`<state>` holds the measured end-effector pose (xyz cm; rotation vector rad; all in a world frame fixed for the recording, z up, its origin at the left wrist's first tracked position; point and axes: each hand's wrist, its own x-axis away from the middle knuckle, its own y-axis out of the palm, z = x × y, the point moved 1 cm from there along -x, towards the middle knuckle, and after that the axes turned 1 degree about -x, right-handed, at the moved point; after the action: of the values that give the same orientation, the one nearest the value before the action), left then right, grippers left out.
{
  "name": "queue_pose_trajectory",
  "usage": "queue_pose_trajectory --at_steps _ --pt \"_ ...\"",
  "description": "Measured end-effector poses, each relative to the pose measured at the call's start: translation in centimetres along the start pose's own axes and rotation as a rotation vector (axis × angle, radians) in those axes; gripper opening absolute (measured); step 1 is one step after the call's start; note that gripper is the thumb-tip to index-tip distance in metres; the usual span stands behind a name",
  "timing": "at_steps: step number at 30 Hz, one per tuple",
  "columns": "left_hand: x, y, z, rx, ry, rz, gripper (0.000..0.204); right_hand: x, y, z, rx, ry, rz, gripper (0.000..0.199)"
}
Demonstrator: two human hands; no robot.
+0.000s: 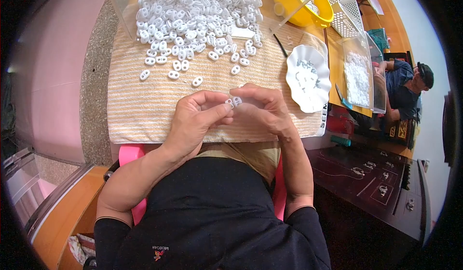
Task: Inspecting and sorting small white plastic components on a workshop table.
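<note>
Hands meet at the centre of the frame over a striped orange towel [144, 111] on the desk. Left hand [195, 118] and right hand [263, 108] both have their fingers clamped on a small white plastic piece [234, 101] held between them. Above, toward the upper middle, lies a heap of white pieces [193, 14]; a white scalloped dish [308, 79] sits to the right.
</note>
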<state>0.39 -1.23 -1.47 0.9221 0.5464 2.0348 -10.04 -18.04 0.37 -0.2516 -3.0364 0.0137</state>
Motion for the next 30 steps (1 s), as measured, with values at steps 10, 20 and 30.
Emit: queue_pose_trajectory --at_steps 10,20,30 --pt "-0.01 0.00 -0.11 0.002 -0.017 0.008 0.017 -0.04 0.06 -0.24 0.075 0.018 -0.024 0.029" --pt "0.01 0.08 -0.07 0.009 -0.021 0.009 0.016 0.11 0.33 -0.23 0.033 0.049 0.005 0.029" --pt "0.06 0.00 0.01 0.054 -0.036 -0.003 0.012 0.28 0.54 0.10 -0.029 0.082 0.036 0.029"
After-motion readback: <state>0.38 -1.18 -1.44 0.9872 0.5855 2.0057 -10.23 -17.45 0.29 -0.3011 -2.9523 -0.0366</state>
